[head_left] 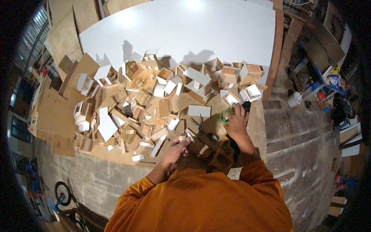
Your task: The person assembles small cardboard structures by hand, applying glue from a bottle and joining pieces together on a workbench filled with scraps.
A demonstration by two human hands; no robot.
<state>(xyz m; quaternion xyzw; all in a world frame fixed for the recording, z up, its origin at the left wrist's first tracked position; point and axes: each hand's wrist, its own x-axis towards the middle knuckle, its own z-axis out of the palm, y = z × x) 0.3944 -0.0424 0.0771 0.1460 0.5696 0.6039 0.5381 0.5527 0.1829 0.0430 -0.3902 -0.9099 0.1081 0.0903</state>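
My left hand (177,150) is closed, pinching a small pale piece (182,138) that looks like wood. A small white piece (189,133) shows by its fingertips; whether it is held too I cannot tell. Farther right, my right hand (237,123) curls around a small green see-through round thing (224,116), whose kind is not clear. Between the hands lie a dark pointed tool (199,121), like pliers or scissors, and a flat white rectangular board (199,111). Nearer to me is a yellow-and-black object (222,155), partly in shadow.
Many small wooden and white box-like models (164,76) and offcuts crowd the brown worktop (256,133). Beyond them lies a large white sheet (181,31). On the floor at right stands a white bucket (295,99); a bicycle wheel (62,193) shows at lower left.
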